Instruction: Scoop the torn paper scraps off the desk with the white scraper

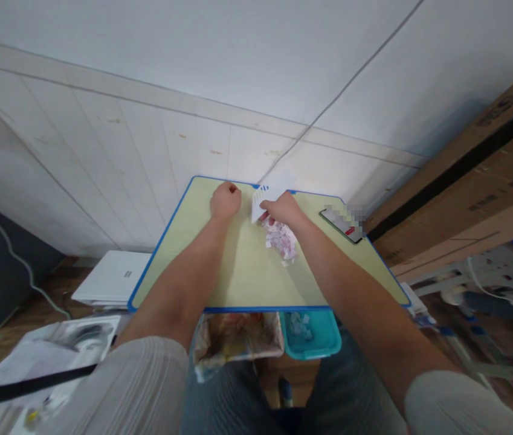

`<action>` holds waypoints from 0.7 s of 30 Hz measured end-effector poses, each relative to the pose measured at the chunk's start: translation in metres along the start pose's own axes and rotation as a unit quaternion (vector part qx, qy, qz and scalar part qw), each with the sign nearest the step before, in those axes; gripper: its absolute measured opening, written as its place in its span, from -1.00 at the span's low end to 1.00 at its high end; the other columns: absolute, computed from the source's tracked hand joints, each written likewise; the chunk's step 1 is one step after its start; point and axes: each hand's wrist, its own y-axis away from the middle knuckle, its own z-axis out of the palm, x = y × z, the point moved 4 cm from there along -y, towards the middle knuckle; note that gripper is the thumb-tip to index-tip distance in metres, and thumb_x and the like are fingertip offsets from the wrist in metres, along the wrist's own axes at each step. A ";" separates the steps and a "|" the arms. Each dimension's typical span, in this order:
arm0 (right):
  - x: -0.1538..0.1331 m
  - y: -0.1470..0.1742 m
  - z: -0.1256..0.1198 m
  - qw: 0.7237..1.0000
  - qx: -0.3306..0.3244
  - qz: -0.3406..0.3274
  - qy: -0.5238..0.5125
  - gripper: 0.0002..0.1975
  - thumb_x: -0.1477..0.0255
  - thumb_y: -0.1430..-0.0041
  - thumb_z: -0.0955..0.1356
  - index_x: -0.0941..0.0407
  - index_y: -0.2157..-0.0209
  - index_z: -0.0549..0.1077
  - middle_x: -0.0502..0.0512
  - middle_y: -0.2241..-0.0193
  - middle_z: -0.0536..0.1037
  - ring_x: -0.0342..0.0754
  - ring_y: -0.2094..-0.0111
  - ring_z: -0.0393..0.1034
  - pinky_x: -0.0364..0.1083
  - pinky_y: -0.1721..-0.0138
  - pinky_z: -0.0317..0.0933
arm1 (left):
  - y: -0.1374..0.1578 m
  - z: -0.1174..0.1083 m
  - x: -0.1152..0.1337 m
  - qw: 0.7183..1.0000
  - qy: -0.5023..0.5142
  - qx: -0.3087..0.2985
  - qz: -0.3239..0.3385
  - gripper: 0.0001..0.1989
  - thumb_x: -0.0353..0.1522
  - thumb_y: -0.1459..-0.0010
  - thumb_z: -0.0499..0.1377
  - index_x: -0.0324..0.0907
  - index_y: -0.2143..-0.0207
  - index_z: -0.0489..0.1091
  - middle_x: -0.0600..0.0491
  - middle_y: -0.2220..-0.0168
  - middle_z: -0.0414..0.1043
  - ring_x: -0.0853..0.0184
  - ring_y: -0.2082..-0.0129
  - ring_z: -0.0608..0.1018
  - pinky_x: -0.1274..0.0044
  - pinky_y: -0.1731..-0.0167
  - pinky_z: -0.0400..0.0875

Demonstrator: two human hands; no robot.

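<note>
My right hand (286,208) is closed on a flat white slotted piece (258,205), held tilted near the far edge of the table. Just below that hand lies a heap of small pinkish-white scraps (281,241), some of them loose at its near side. To the left, my left hand (226,200) is curled into a fist over the tabletop. Its fingertips face away from me, so anything inside them is hidden.
The pale yellow table (179,254) has a blue rim and stands against a white wall. A phone (341,223) lies on its right side. Below the near edge are a lined bin (238,344) and a teal basin (315,347). Cardboard boxes (464,169) lean at right.
</note>
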 end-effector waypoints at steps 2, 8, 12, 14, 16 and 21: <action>-0.007 -0.017 0.011 1.000 -0.020 0.006 0.008 -0.58 0.18 -0.58 0.55 0.13 -0.27 0.61 0.23 -0.19 0.70 0.13 -0.06 0.70 0.18 -0.08 0.67 | 0.001 -0.001 -0.001 1.000 0.010 0.007 -0.009 -0.85 -0.44 -0.46 0.24 -0.06 0.14 0.61 -0.10 -0.01 0.79 0.02 -0.08 0.75 0.36 -0.08 0.56; 0.022 -0.029 -0.003 1.000 -0.001 0.028 0.010 -0.55 0.19 -0.58 0.55 0.11 -0.32 0.59 0.26 -0.26 0.67 0.17 -0.13 0.69 0.22 -0.14 0.65 | 0.001 0.000 -0.002 1.000 0.014 -0.002 -0.007 -0.86 -0.44 -0.47 0.25 -0.06 0.13 0.61 -0.09 -0.02 0.77 0.02 -0.09 0.74 0.35 -0.07 0.54; 0.038 -0.011 -0.024 0.999 0.041 0.010 -0.022 -0.76 0.28 -0.60 0.52 0.18 -0.04 0.67 0.15 0.11 0.77 0.00 0.24 0.70 0.00 0.16 0.63 | -0.002 -0.002 -0.005 0.999 0.034 0.022 -0.010 -0.85 -0.48 -0.43 0.26 -0.12 0.08 0.62 -0.08 0.01 0.75 0.05 -0.08 0.73 0.38 -0.09 0.52; 0.040 0.003 -0.025 0.998 0.049 -0.013 -0.045 -0.84 0.43 -0.53 0.47 0.20 0.20 0.67 0.12 0.36 0.75 -0.05 0.47 0.62 -0.10 0.34 0.51 | -0.004 -0.002 -0.007 0.998 0.058 0.036 -0.015 -0.83 -0.49 -0.38 0.26 -0.13 0.07 0.62 -0.06 0.05 0.74 0.07 -0.05 0.73 0.39 -0.09 0.52; 0.039 0.020 -0.015 0.996 0.034 -0.038 -0.071 -0.79 0.53 -0.40 0.44 0.17 0.37 0.64 0.13 0.48 0.72 -0.06 0.59 0.54 -0.12 0.45 0.42 | -0.005 -0.003 -0.009 0.995 0.083 0.044 -0.019 -0.83 -0.49 -0.32 0.27 -0.12 0.11 0.62 -0.03 0.09 0.73 0.09 -0.01 0.72 0.40 -0.07 0.52; 0.048 0.057 0.017 0.988 -0.024 -0.076 -0.129 -0.79 0.59 -0.20 0.44 0.10 0.51 0.58 0.08 0.58 0.68 -0.08 0.71 0.39 -0.13 0.63 0.25 | -0.008 -0.009 -0.013 0.989 0.132 0.050 -0.036 -0.93 -0.43 -0.17 0.28 -0.10 0.30 0.57 0.03 0.24 0.66 0.07 0.05 0.68 0.38 -0.06 0.52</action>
